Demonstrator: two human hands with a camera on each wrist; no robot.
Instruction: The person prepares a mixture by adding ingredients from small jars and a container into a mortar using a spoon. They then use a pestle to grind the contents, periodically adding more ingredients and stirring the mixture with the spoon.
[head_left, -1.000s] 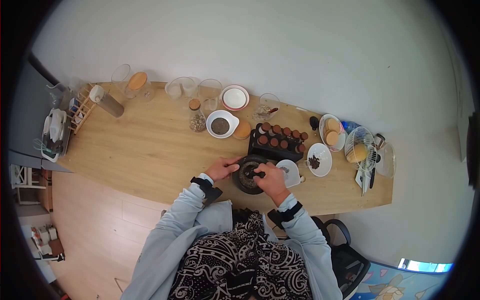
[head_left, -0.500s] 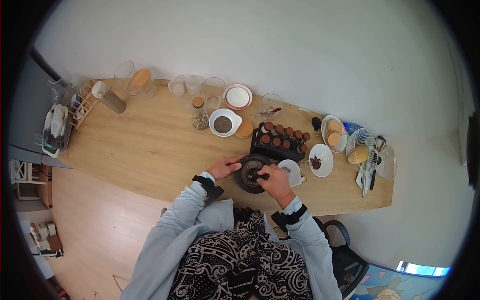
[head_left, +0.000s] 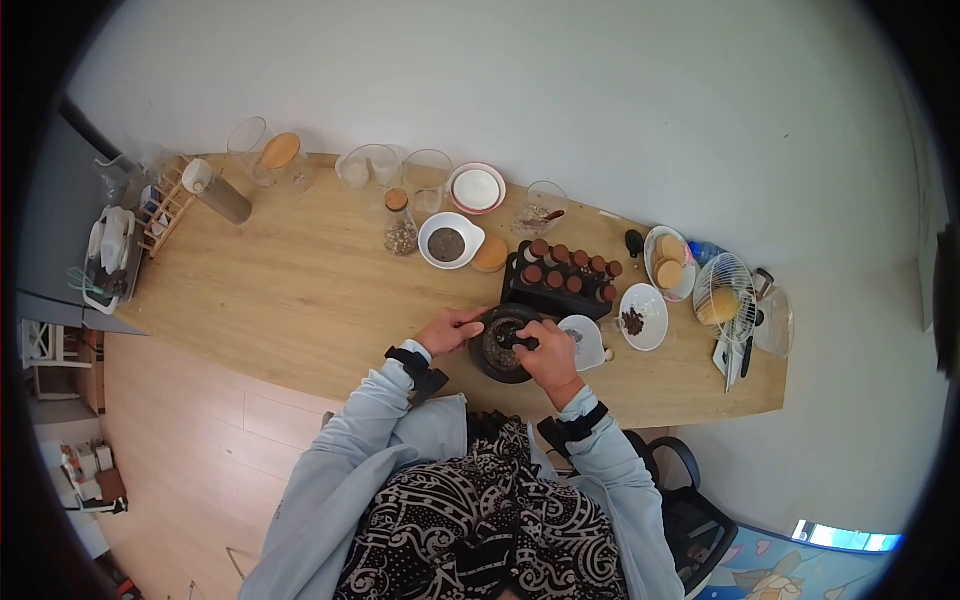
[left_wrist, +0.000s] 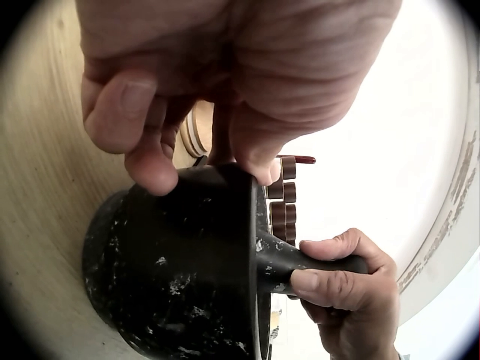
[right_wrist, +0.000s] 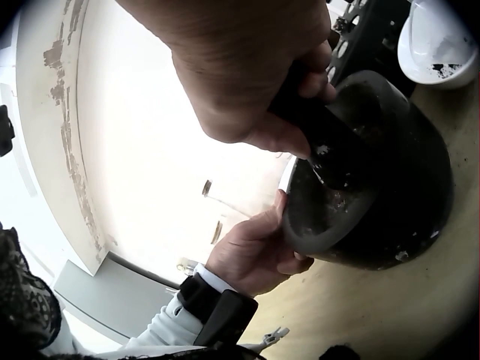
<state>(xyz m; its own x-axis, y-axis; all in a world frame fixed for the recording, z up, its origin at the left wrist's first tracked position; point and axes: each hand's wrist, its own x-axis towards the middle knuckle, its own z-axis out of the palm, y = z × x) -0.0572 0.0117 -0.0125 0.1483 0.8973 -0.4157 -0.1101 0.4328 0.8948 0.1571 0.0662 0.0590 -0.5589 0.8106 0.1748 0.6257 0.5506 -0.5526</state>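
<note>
A black stone mortar (left_wrist: 180,262) stands near the table's front edge, with coarse ground brownish bits inside in the head view. My left hand (head_left: 450,331) holds its left side, thumb at the rim and fingers against the outer wall. The fingers of my right hand (head_left: 552,358) are wrapped around the black pestle (left_wrist: 281,262), which leans in the mortar's mouth. Its lower end is partly hidden by the right hand in the right wrist view. Beside the mortar sits a small white spouted bowl (head_left: 592,350) with some dark bits.
Behind the mortar stands a black rack (head_left: 545,299) of brown-capped jars. A white bowl (head_left: 650,332) with dark pieces lies to the right. Further back are a spouted bowl (head_left: 470,238) of dark grains, a corked flask (head_left: 401,237) and glass containers. A wire basket (head_left: 735,322) stands far right.
The right hand and pestle shift slightly within the mortar, nearer the front half a second ago and further back now. The left hand keeps its hold. The head view has shifted a little.
</note>
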